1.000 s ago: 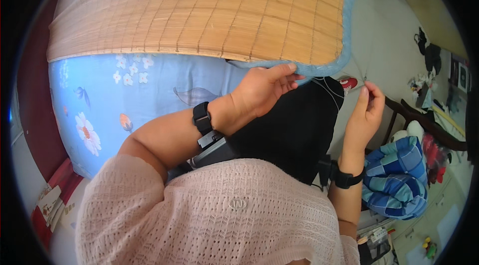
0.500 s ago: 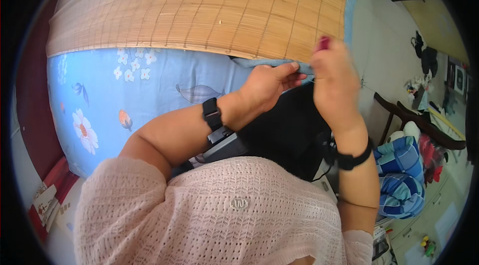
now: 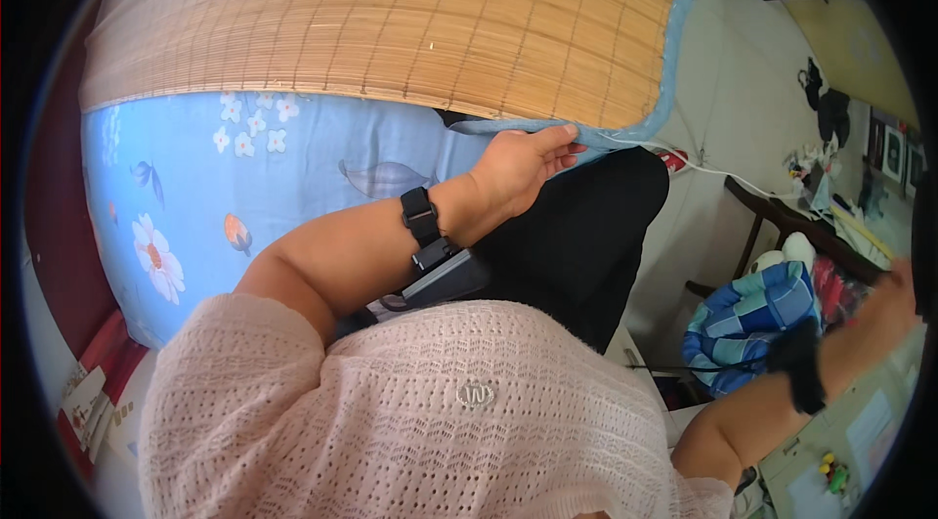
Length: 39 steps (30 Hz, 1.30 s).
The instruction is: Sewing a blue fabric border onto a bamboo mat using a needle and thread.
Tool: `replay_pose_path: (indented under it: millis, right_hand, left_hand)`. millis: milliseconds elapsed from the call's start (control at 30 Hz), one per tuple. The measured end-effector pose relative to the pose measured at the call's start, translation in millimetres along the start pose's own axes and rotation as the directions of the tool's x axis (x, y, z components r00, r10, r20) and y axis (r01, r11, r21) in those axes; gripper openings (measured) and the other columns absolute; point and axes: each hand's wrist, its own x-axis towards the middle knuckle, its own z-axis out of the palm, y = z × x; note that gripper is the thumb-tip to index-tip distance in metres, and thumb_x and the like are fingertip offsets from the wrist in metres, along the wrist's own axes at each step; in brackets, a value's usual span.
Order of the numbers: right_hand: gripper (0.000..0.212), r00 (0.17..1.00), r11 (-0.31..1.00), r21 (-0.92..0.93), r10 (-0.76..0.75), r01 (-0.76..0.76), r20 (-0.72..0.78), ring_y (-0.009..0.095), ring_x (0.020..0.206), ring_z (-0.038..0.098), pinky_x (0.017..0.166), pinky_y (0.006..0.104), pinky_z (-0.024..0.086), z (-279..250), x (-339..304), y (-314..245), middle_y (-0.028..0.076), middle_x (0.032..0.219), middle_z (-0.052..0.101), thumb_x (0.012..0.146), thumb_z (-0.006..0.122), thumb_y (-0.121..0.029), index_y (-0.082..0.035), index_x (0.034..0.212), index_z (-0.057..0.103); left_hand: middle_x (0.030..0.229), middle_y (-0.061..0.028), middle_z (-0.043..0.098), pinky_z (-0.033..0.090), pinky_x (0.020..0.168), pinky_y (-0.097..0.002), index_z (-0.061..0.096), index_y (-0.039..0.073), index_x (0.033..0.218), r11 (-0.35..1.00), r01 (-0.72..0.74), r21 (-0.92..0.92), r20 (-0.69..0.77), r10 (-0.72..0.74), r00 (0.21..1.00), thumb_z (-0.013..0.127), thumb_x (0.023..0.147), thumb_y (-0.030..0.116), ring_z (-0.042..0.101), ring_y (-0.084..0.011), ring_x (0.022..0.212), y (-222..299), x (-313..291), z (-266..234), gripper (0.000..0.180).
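Note:
A woven bamboo mat (image 3: 391, 21) lies across the bed, its corner bound with blue cloth edging (image 3: 668, 60). My left hand (image 3: 518, 167) is closed on this edging at the mat's near side, thumb on top and fingers curled below. From the edging beside those fingers, a white thread (image 3: 723, 172) runs off to the right in a loose curve; its far end is lost among the clutter. My right hand (image 3: 884, 309) is stretched far out to the right, near the picture's rim. Its fingers are smeared by motion, so what they hold cannot be made out.
Blue flowered bedding (image 3: 205, 216) lies under the mat. At the right are a dark wooden chair (image 3: 821, 240), a blue checked cloth bundle (image 3: 752, 324) and a cluttered surface. A small red object (image 3: 673, 160) is on the floor beyond my black-clad knee (image 3: 625, 196).
My right hand has swung from beside the left hand out to the far right. The white thread now shows stretched out from the edging. My left hand keeps its hold.

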Motion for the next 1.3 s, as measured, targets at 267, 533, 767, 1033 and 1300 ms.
replay_pose_path:
  millis: [267,533,767,1033,1300]
  right_hand:
    - [0.017,0.284,0.960,-0.184,0.121,0.209,0.951,0.027,0.067,0.055,0.055,0.0349,0.043,122,-216,-26,0.008,0.072,0.052,0.079,0.053,-0.009,-0.013,0.096,0.057]
    - [0.026,0.192,0.907,-0.195,0.131,0.374,0.973,0.025,0.056,0.053,0.049,0.0341,0.042,129,-211,-18,0.006,0.064,0.049,0.076,0.056,-0.009,-0.019,0.099,0.060]
    - [0.030,0.121,0.891,-0.162,0.121,0.424,0.985,0.025,0.056,0.053,0.049,0.0335,0.042,131,-204,-17,0.007,0.065,0.050,0.074,0.053,-0.005,-0.019,0.100,0.061]
    - [0.029,0.042,0.878,-0.117,0.110,0.464,0.993,0.023,0.060,0.055,0.051,0.0331,0.043,137,-197,-24,0.006,0.065,0.051,0.071,0.053,-0.004,-0.015,0.097,0.061]
    - [0.026,-0.091,0.772,-0.116,0.220,0.625,0.971,0.027,0.065,0.057,0.054,0.0372,0.045,158,-200,-37,0.009,0.069,0.055,0.073,0.051,-0.006,-0.014,0.095,0.061]
  left_hand:
    - [0.093,-0.0100,0.057,0.042,0.081,-0.0301,0.054,-0.003,0.095,0.999,0.001,-0.032,0.021,0.000,1.000,0.058,0.082,0.013,0.054,-0.0199,0.090,0,-2,4,0.021]
    - [0.091,-0.0107,0.058,0.043,0.079,-0.0292,0.055,-0.004,0.092,1.000,0.001,-0.027,-0.007,-0.001,1.000,0.058,0.082,0.013,0.055,-0.0205,0.089,1,-3,5,0.020]
    - [0.089,-0.0101,0.058,0.044,0.077,-0.0288,0.055,-0.004,0.093,1.000,-0.002,-0.021,-0.027,0.001,1.000,0.057,0.082,0.012,0.056,-0.0202,0.086,1,-2,5,0.020]
    - [0.090,-0.0105,0.059,0.043,0.078,-0.0289,0.055,-0.004,0.094,1.000,0.010,-0.030,-0.045,-0.011,0.999,0.057,0.082,0.012,0.056,-0.0198,0.087,-1,-1,4,0.020]
    - [0.086,-0.0092,0.059,0.045,0.075,-0.0280,0.056,-0.002,0.089,1.000,-0.008,-0.014,-0.082,0.007,0.997,0.058,0.081,0.012,0.057,-0.0184,0.081,-4,0,4,0.017]
